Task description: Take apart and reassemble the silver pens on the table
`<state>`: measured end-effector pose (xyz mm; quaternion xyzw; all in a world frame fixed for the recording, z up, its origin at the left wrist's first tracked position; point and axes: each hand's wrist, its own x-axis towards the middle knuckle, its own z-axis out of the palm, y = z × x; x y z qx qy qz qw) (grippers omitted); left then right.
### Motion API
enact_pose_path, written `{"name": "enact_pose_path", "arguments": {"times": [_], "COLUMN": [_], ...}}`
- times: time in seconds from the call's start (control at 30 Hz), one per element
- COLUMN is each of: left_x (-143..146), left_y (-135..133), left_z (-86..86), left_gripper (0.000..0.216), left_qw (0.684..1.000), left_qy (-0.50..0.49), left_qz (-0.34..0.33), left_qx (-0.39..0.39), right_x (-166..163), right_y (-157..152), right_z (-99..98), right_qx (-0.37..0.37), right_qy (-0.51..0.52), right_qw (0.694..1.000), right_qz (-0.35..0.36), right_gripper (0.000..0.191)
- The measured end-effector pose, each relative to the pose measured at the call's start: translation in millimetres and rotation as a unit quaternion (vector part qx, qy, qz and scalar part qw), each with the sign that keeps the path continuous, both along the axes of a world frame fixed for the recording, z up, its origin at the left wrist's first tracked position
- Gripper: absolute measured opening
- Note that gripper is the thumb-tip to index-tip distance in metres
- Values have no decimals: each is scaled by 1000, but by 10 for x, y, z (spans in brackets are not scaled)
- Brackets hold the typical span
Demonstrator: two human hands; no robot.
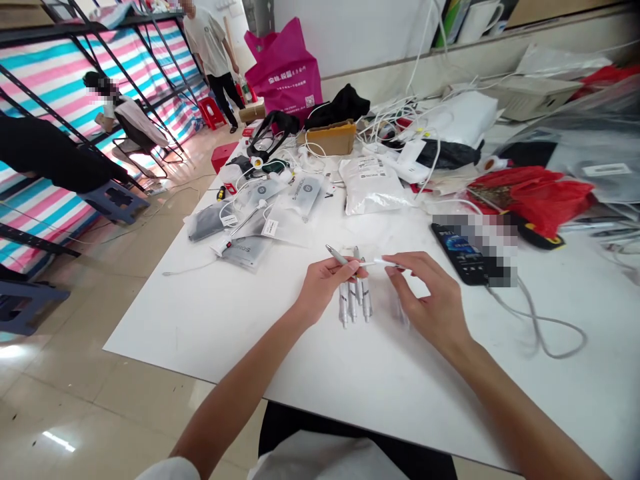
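Observation:
My left hand (323, 283) pinches a pen with a silver front end (336, 254) pointing up and to the left. A thin white piece (369, 264) reaches from its fingertips toward my right hand (435, 300). That hand's thumb and fingers close on a small white pen part (391, 264); its exact shape is blurred. Under the left fingertips, several silver-and-white pens (353, 305) lie side by side on the white table (280, 360). Their upper ends are partly hidden by the hand.
A phone (460, 250) with a grey cable (537, 320) lies at right. Packaged items (245, 252) and a white plastic parcel (373, 183) sit farther back, before tangled cables and a magenta bag (287, 73). Other people are at the far left, away from the table.

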<state>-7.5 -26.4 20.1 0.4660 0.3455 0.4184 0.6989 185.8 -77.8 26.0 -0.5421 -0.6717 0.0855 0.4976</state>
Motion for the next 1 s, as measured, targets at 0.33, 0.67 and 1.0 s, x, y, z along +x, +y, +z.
{"name": "enact_pose_path", "arguments": {"times": [0.33,0.67,1.0], "left_x": [-18,-33,-69], "left_y": [-8,25,12], "left_z": [77,66,101], "left_gripper": [34,31,33], "left_qw": [997,996,993], "left_qy": [74,68,86], "left_qz": [9,30,-8], "left_qx": [32,38,77], "right_x": [-11,6,-60], "right_y": [29,19,-33], "right_z": [-66,-17,-113], "right_qx": [16,16,-101], "right_qy": [-26,3,-21], "right_qw": [999,999,991], "right_qz": [16,30,81], "right_gripper": [18,15,23]}}
